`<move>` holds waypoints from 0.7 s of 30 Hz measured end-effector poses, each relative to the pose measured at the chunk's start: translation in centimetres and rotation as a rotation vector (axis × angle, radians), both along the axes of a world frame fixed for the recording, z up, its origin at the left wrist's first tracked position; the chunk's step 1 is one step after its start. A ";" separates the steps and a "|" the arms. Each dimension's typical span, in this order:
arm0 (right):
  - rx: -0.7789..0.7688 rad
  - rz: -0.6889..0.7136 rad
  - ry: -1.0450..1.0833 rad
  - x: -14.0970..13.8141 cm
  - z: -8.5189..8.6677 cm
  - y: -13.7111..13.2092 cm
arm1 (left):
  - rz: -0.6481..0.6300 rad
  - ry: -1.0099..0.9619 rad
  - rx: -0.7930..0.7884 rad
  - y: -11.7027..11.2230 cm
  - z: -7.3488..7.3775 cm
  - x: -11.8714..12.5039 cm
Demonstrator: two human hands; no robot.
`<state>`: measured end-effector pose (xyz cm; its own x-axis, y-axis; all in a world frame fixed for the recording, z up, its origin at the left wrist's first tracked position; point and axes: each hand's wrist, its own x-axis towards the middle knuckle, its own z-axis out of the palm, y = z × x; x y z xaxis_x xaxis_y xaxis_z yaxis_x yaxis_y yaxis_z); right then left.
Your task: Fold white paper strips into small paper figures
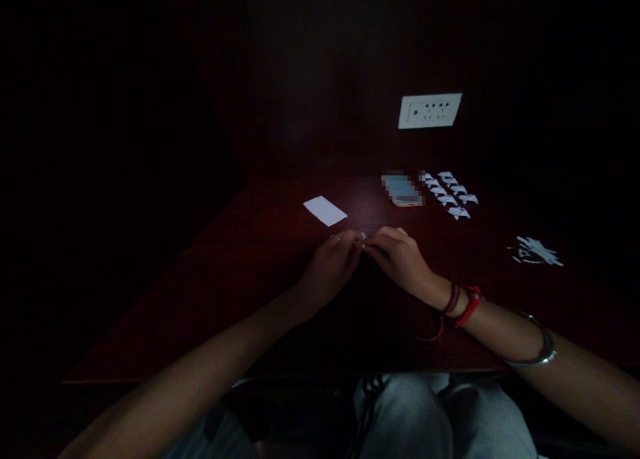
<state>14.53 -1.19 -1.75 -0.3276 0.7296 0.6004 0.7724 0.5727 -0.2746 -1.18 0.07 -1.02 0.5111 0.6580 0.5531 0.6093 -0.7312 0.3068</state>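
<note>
My left hand (334, 259) and my right hand (400, 255) meet at the middle of a dark red-brown table (200, 299). Both have their fingers pinched together on a small white paper piece (363, 236), of which only a corner shows between the fingertips. A ring sits on a left finger. Red and dark thread bands and a metal bangle circle my right wrist and forearm. A white paper rectangle (325, 210) lies flat just beyond my left hand.
Several small folded white paper pieces (450, 193) lie in rows at the back right, next to a blurred-out phone (401, 189). White paper scraps (537, 251) lie at the right. A white wall socket (430, 110) is on the dark back panel. The room is very dark.
</note>
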 end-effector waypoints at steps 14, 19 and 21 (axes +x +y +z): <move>-0.012 -0.017 0.007 -0.1 0.2 0.0 | 0.008 0.039 0.055 0.2 0.3 -0.2; -0.071 -0.016 0.051 0.4 -0.4 0.7 | 0.103 -0.026 0.046 2.2 -0.4 -1.5; -0.085 -0.004 0.083 0.7 -0.6 1.1 | 0.148 -0.072 0.052 3.5 -0.7 -2.4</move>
